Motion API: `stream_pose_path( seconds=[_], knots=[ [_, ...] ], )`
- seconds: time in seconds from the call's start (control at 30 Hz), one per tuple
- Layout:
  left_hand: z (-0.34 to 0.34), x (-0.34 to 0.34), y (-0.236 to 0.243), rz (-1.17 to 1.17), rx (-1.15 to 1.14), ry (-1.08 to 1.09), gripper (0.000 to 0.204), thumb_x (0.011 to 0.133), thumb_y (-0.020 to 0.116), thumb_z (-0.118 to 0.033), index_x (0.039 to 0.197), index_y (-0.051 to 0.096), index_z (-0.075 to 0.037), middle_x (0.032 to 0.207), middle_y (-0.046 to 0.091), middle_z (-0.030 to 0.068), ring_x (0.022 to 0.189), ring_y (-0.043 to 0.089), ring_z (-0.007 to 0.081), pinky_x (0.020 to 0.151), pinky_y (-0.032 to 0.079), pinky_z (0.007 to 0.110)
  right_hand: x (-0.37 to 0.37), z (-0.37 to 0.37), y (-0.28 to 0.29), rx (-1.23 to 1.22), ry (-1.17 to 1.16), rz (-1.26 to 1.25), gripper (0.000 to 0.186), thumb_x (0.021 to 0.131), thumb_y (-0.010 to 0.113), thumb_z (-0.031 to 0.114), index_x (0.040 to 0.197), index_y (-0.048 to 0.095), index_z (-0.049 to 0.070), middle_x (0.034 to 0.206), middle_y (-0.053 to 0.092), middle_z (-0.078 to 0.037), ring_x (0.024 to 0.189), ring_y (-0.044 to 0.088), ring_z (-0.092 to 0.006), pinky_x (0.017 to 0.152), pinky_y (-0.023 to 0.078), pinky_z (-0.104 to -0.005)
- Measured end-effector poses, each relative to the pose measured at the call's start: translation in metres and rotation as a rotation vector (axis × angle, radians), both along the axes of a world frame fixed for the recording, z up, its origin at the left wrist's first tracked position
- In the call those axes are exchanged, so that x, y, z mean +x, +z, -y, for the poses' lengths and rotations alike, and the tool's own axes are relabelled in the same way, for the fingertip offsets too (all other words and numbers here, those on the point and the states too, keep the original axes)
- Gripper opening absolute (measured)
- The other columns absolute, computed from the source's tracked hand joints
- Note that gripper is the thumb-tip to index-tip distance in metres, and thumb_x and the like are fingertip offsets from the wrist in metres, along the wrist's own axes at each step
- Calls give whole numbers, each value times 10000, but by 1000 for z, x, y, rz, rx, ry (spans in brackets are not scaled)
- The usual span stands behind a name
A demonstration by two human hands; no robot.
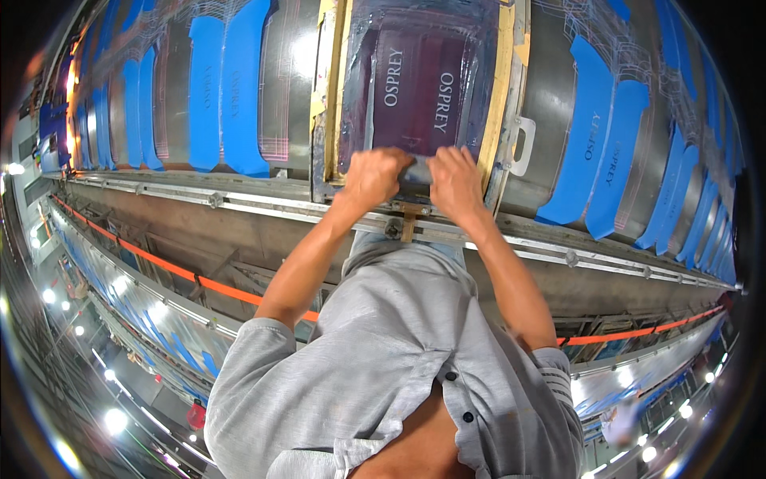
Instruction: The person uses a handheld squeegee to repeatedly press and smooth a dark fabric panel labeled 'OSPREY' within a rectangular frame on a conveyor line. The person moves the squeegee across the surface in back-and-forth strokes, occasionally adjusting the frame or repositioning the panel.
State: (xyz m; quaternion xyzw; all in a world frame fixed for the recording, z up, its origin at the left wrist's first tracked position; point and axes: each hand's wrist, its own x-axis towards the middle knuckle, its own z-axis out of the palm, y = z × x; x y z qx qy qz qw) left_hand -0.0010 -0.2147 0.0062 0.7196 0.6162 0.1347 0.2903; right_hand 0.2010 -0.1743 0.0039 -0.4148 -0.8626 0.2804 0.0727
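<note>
A screen-printing frame (503,88) with yellowish taped sides lies on the long metal table in front of me. Its mesh (419,104) shows a dark purple area with pale lettering, and smeared ink surrounds it. At the frame's near end, my left hand (375,174) and my right hand (456,185) are closed side by side on a greyish bar, which looks like a squeegee (416,171). Only a short stretch of it shows between my fists; the rest is covered by my fingers. A white loop handle (523,147) sticks out from the frame's right side.
Blue cut fabric pieces (231,96) with lettering lie in pairs on the table left of the frame, and more blue pieces (598,136) lie on the right. A metal rail (263,201) runs along the near edge. Behind me stands another long table (159,307) with an orange strip.
</note>
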Motion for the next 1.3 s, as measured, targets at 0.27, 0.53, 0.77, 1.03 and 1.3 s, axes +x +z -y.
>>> stream_pose_path(
  seconds=[0.27, 0.53, 0.77, 1.03, 1.3],
  knots=[
    [-160, -38, 6, -258, 49, -158, 158, 784, 723, -196, 913, 802, -151, 821, 743, 148, 810, 741, 340, 722, 598, 469, -27, -153, 15, 1, -53, 80, 132, 797, 613, 95, 828, 721, 25, 924, 696, -202, 879, 678, -406, 800, 560, -521],
    [-255, -34, 5, -286, 103, -97, 331, 754, 701, -148, 1070, 793, -187, 897, 752, 152, 857, 729, 348, 759, 578, 476, -28, -252, -5, 72, -69, 68, 240, 779, 590, 71, 966, 739, 56, 1049, 715, -172, 1043, 667, -387, 919, 549, -501],
    [-67, 0, 16, -75, 18, -52, 386, 694, 689, -13, 1046, 788, -136, 902, 755, 117, 781, 735, 324, 675, 584, 433, 5, -58, 4, 63, 3, -18, 198, 762, 638, 5, 953, 690, 24, 984, 609, -119, 1084, 594, -306, 1019, 480, -546],
    [-32, 14, 26, -136, -136, -151, 283, 710, 682, -56, 953, 801, -137, 873, 751, 132, 819, 728, 330, 684, 581, 458, 25, -23, 16, -147, 46, 45, 129, 781, 635, 59, 885, 704, 27, 990, 644, -112, 1121, 592, -305, 1053, 465, -588],
    [-228, -35, 5, -310, 144, -141, 272, 779, 722, -187, 1039, 802, -176, 867, 747, 164, 855, 722, 378, 764, 576, 484, -18, -216, 1, 105, -24, 22, 194, 785, 596, 79, 925, 726, 43, 985, 708, -194, 1036, 660, -401, 902, 537, -534]
  ],
)
